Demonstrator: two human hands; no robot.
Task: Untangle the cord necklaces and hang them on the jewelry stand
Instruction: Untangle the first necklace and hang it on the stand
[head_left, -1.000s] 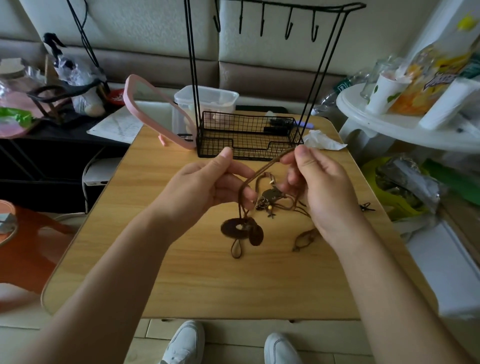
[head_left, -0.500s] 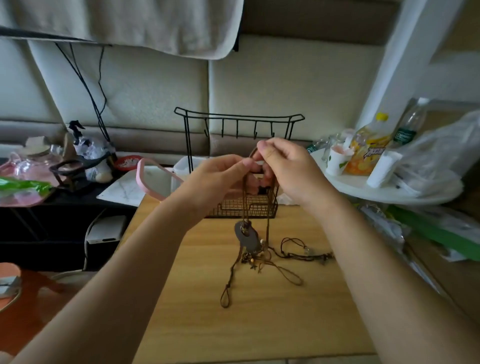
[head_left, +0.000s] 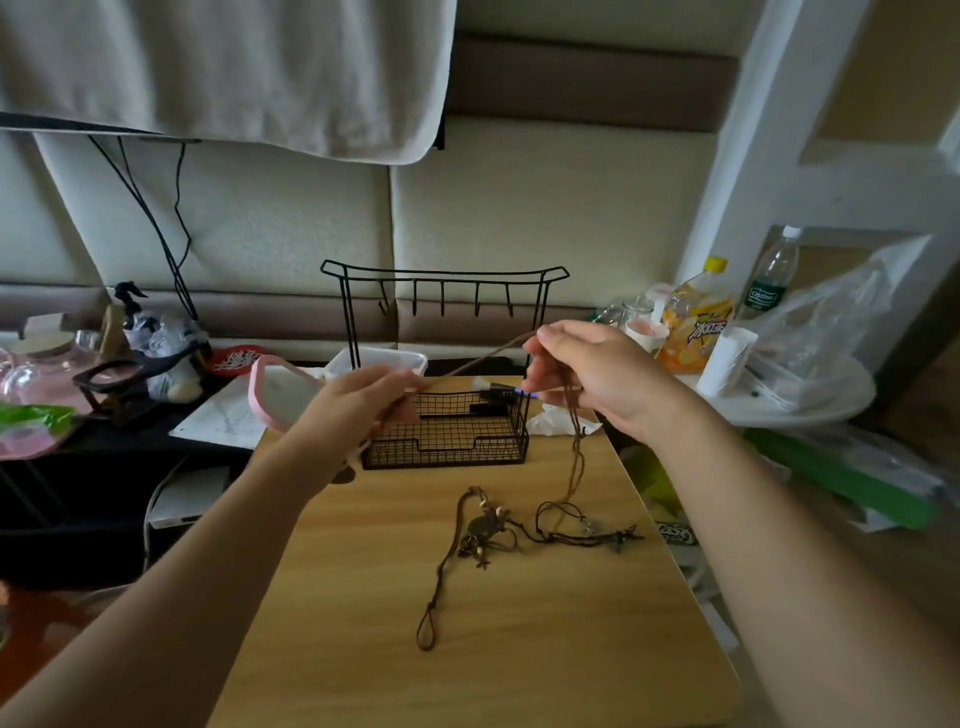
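Note:
My left hand (head_left: 358, 402) and my right hand (head_left: 592, 376) hold a brown cord necklace (head_left: 480, 359) stretched between them, raised in front of the black wire jewelry stand (head_left: 444, 291). One strand of it hangs down from my right hand to the table. Its dark oval pendant (head_left: 342, 474) peeks out below my left wrist. A tangle of other cord necklaces (head_left: 493, 527) with small metal charms lies on the wooden table (head_left: 467, 649). The stand's hooks are bare.
A pink mirror (head_left: 270, 389) and a clear plastic box (head_left: 379, 361) stand behind the stand's basket (head_left: 447, 431). To the right, a white round table (head_left: 810, 400) carries bottles, a cup and a plastic bag. Clutter fills the dark shelf at left.
Both hands lifted one necklace out of the tangle, then moved apart, stretching its cord. The pendant swung left under my left wrist. My head has tilted up.

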